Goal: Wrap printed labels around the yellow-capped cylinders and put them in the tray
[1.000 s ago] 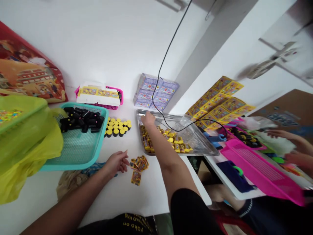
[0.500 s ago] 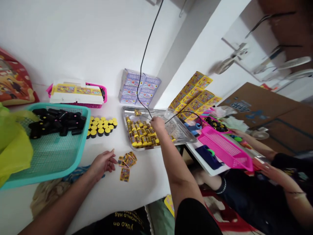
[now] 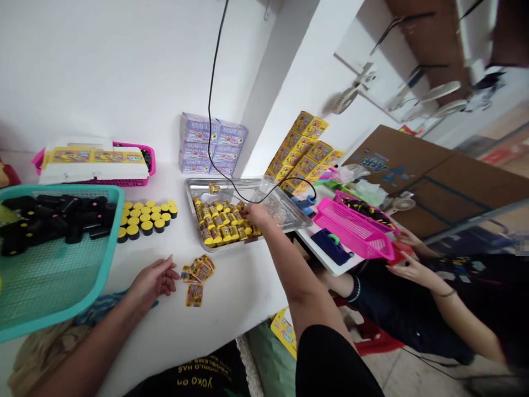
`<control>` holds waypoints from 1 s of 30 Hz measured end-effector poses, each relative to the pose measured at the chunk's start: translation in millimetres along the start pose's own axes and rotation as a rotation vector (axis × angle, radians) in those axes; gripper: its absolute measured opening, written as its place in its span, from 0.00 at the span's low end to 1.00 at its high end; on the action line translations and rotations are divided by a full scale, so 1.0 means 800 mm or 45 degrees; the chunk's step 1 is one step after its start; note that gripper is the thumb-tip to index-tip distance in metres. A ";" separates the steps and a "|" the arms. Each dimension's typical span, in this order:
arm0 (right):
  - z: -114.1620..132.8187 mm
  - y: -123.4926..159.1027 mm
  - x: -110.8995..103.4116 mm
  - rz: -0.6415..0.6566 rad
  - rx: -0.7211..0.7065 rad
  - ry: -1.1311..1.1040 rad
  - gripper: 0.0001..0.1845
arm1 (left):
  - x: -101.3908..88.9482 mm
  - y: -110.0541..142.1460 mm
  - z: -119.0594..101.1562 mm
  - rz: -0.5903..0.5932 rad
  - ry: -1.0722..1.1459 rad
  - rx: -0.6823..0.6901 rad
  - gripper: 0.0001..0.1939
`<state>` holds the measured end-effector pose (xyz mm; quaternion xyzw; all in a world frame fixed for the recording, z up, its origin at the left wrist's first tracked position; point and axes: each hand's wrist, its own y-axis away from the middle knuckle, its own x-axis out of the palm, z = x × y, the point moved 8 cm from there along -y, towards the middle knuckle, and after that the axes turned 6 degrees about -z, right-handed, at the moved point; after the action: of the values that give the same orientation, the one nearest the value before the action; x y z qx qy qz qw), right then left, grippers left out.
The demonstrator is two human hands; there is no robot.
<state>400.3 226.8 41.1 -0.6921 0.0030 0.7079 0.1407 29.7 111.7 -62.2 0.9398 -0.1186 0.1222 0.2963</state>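
Observation:
My left hand hovers low over the white table, palm turned inward, fingers loosely curled and apart, with nothing in it. Just right of it lie several small yellow printed cards, some overlapping. My right hand reaches into a metal tray, at the right end of rows of small yellow-capped jars with printed wraps. Its fingers are bent down and closed; whatever they grip is hidden behind the hand. Clear plastic pieces lie in the tray's right part.
Black-bodied jars with yellow lids stand left of the tray. A teal basket holds black containers. Purple boxes and yellow boxes are stacked behind. A black cable hangs over the tray. Rightward, a co-worker's hands hold something red beside a pink basket.
The view has turned right, so the table's things sit farther left. My right hand stays in the tray and my left beside the cards. The co-worker's hands have come closer together.

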 end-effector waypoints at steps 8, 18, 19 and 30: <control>0.000 0.006 -0.011 -0.040 0.043 -0.167 0.07 | 0.001 0.006 -0.002 -0.013 -0.005 -0.001 0.16; -0.037 0.084 -0.088 -0.646 0.323 -0.638 0.21 | 0.008 0.011 -0.005 -0.013 -0.190 0.120 0.24; -0.022 0.099 -0.083 -0.670 0.320 -0.688 0.23 | 0.009 0.012 -0.006 -0.025 -0.245 0.160 0.23; 0.146 0.248 0.037 -0.348 0.256 -1.129 0.19 | -0.007 0.011 -0.032 -0.304 -0.914 0.764 0.14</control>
<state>245.8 65.2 -20.6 -0.3001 -0.0800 0.9064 0.2864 17.9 120.8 -39.2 0.9736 -0.0643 -0.2159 -0.0357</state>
